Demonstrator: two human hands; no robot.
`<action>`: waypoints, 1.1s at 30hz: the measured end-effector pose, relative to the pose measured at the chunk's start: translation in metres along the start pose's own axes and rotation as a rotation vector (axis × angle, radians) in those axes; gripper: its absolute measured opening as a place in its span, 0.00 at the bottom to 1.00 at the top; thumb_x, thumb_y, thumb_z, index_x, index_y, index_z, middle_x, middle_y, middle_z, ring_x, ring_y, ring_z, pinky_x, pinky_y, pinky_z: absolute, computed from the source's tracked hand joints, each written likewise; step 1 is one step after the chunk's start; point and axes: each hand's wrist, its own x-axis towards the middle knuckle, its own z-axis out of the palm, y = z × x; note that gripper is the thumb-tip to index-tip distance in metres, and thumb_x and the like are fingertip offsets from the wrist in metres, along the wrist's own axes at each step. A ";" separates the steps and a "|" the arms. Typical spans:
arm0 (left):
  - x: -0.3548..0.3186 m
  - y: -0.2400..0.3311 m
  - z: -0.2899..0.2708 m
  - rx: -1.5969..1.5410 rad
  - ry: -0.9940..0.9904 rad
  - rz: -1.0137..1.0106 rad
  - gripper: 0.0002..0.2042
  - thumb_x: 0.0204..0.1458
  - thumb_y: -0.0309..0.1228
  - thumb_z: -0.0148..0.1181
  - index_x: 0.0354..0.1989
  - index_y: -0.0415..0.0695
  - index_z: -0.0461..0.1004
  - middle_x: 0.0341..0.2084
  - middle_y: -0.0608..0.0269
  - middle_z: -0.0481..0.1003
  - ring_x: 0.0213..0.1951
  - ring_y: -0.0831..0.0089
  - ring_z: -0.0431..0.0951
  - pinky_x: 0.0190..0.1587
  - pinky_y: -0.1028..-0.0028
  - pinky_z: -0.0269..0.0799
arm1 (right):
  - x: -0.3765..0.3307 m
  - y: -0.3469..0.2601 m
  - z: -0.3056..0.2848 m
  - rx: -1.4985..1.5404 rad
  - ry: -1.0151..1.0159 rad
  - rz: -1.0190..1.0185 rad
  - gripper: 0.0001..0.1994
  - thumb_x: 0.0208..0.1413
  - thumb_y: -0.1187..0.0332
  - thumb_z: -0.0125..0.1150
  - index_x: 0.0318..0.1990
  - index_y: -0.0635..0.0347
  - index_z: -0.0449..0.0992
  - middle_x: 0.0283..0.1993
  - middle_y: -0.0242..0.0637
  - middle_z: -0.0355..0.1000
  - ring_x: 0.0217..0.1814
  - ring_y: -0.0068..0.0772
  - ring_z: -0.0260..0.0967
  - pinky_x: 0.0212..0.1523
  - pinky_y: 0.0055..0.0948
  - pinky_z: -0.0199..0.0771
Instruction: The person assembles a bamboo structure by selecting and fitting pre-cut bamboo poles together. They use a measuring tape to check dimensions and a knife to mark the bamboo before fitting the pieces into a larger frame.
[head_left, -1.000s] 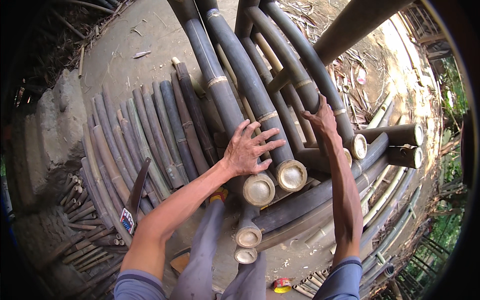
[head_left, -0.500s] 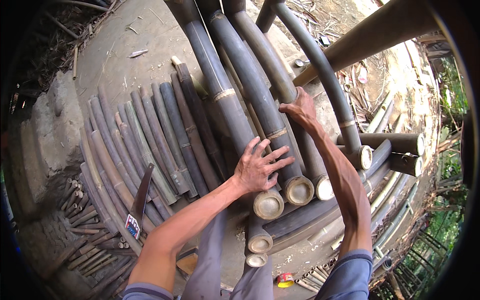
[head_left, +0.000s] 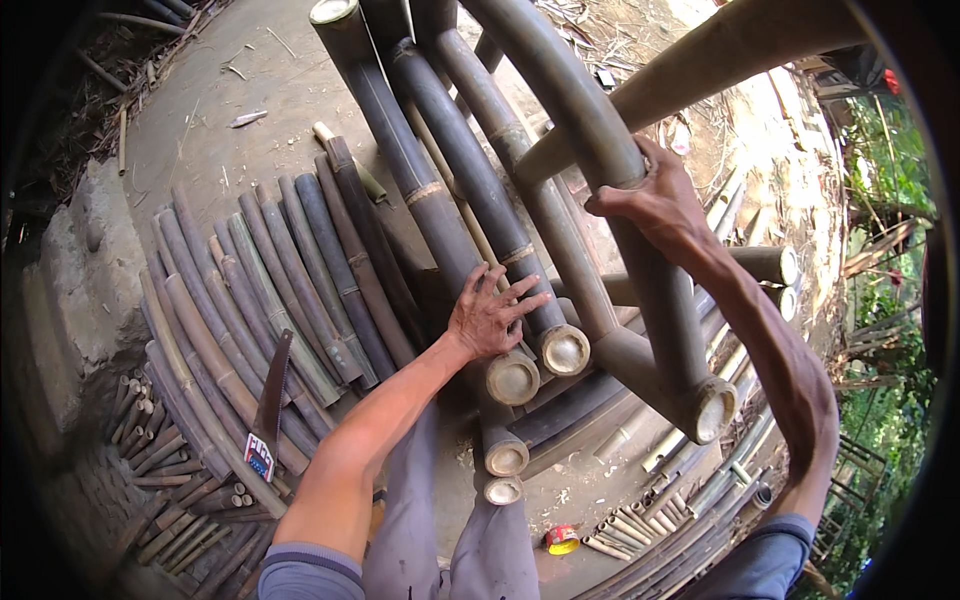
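Note:
Two thick, dark bamboo poles lie side by side before me, a left one (head_left: pixel 440 225) and a second one (head_left: pixel 480 190), their round pale ends toward me. My left hand (head_left: pixel 490 315) rests on them near those ends, fingers spread. Farther right, my right hand (head_left: pixel 665 200) is wrapped round a thick bamboo pole (head_left: pixel 655 300), with its thumb across the near side. That pole stands closer to me than the others. Its lower end meets a short bamboo crosspiece (head_left: pixel 640 365), which also joins a slimmer, paler pole (head_left: pixel 565 235). The right fingertips are hidden behind the pole.
Cut bamboo lengths (head_left: pixel 270 270) lie in a row at left, with a handsaw (head_left: pixel 275 395) on them. Short offcuts (head_left: pixel 150 410) are piled beside a concrete block (head_left: pixel 95 280). A thick slanting pole (head_left: pixel 740 65) crosses the upper right. A red and yellow tin (head_left: pixel 562 540) sits near my feet.
My right hand has left the middle pole area and moved right and upward on the bamboo. The right-hand bamboo part now looks larger and nearer. My left hand stays on the two poles.

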 end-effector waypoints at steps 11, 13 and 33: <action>0.000 -0.012 -0.005 0.095 0.019 0.005 0.30 0.34 0.36 0.63 0.54 0.67 0.70 0.56 0.74 0.65 0.53 0.60 0.62 0.62 0.56 0.53 | -0.193 -0.097 -0.126 -0.109 0.360 0.176 0.39 0.21 0.64 0.69 0.51 0.67 0.69 0.38 0.38 0.71 0.38 0.30 0.70 0.43 0.30 0.71; 0.001 -0.007 -0.012 0.094 0.012 0.024 0.30 0.35 0.36 0.62 0.54 0.67 0.70 0.55 0.73 0.65 0.54 0.60 0.62 0.62 0.55 0.53 | -0.235 -0.094 -0.144 -0.136 0.417 0.187 0.39 0.21 0.64 0.69 0.51 0.67 0.69 0.38 0.38 0.71 0.38 0.30 0.70 0.43 0.30 0.71; 0.002 -0.001 0.008 0.227 -0.025 0.100 0.36 0.37 0.34 0.65 0.61 0.67 0.63 0.61 0.75 0.60 0.56 0.61 0.61 0.64 0.57 0.51 | -0.572 -0.034 -0.199 -0.213 0.573 0.315 0.35 0.19 0.68 0.68 0.46 0.66 0.70 0.38 0.36 0.72 0.38 0.28 0.69 0.43 0.28 0.70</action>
